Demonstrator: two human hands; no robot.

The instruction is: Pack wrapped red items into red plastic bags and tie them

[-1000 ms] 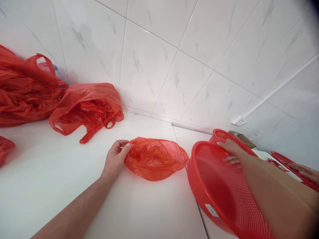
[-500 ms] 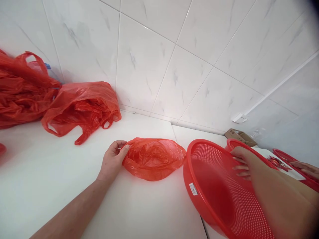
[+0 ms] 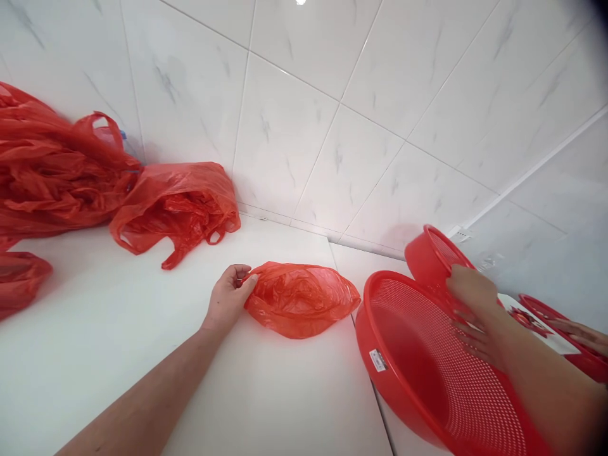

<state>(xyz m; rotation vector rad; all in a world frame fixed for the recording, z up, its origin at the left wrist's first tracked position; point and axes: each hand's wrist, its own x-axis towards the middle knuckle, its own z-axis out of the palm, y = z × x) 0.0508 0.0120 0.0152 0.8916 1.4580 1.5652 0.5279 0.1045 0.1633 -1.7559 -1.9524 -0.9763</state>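
Between thumb and fingers, my left hand [image 3: 232, 291] pinches the left rim of a thin red plastic bag [image 3: 299, 304], whose mouth gapes upward on the white table. The bag's right tip lies by the rim of a large red perforated basket [image 3: 403, 367] with a white label, tilted with its open side towards me. Behind it, a smaller red basket [image 3: 420, 256] stands tipped up. My right hand [image 3: 475, 304] grips that smaller basket's edge, fingers bent down over the large one. Part of this grip is hidden and blurred.
Crumpled red plastic bags [image 3: 185, 202] lie along the tiled wall [image 3: 294, 126] at left, beside a bigger red heap [image 3: 57, 171]. At far right another person's hand [image 3: 582, 332] rests by a red basket and a white printed sheet [image 3: 536, 320]. A seam crosses the white table [image 3: 285, 392].
The smaller basket has risen and tipped up with my right hand. My left hand keeps its hold on the bag. The view has shifted slightly left.
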